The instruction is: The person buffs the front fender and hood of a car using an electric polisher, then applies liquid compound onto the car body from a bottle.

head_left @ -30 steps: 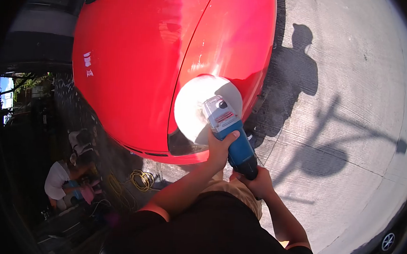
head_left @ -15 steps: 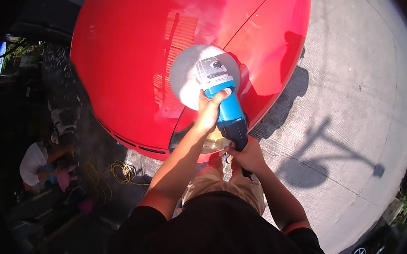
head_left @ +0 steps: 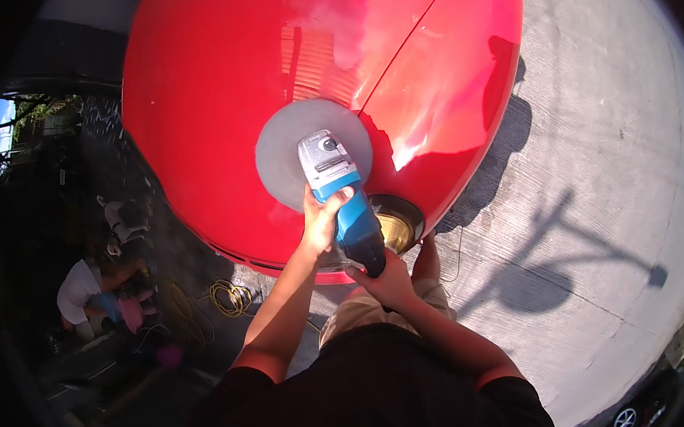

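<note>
Head view: the polisher (head_left: 356,217) is sliding toward 8 o'clock across the red hood (head_left: 194,116), uncovering the headlamp (head_left: 396,231) now lying at its 4 o'clock; the round pad (head_left: 276,157) is now covering more of the hood's front, left of the seam. Its long axis is running 11 to 5 o'clock, head pointing to 11. The left hand's (head_left: 319,226) fingers are grasping the blue body; the right hand's (head_left: 389,283) are wrapping the black rear handle.
</note>
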`<state>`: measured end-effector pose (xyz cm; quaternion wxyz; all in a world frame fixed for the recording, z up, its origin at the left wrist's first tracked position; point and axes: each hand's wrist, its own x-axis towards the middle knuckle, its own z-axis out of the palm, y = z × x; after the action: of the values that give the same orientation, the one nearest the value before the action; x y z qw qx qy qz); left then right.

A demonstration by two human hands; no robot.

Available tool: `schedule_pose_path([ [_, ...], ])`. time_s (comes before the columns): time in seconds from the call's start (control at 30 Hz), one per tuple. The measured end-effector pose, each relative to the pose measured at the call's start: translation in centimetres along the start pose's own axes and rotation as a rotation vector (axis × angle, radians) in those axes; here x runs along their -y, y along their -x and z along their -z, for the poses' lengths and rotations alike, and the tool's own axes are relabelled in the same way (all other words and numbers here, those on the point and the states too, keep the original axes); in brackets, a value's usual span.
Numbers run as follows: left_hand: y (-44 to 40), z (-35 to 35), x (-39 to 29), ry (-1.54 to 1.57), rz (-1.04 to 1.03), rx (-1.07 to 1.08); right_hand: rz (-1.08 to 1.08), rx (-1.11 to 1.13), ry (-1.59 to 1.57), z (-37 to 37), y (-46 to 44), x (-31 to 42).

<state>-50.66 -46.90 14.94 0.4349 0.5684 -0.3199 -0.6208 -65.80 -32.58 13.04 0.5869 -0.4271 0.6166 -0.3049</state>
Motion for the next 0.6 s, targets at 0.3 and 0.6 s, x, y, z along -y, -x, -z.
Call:
schedule_pose_path([
  [0.3,-7.2,-12.2,-9.3,-0.148,-0.173,0.184,0.088,-0.167,-0.248,7.4,-6.5,6.8],
  [0.6,-10.6,-17.5,-13.7,-0.297,-0.223,0.235,0.114,-0.148,-0.375,10.7,-10.6,9.3],
])
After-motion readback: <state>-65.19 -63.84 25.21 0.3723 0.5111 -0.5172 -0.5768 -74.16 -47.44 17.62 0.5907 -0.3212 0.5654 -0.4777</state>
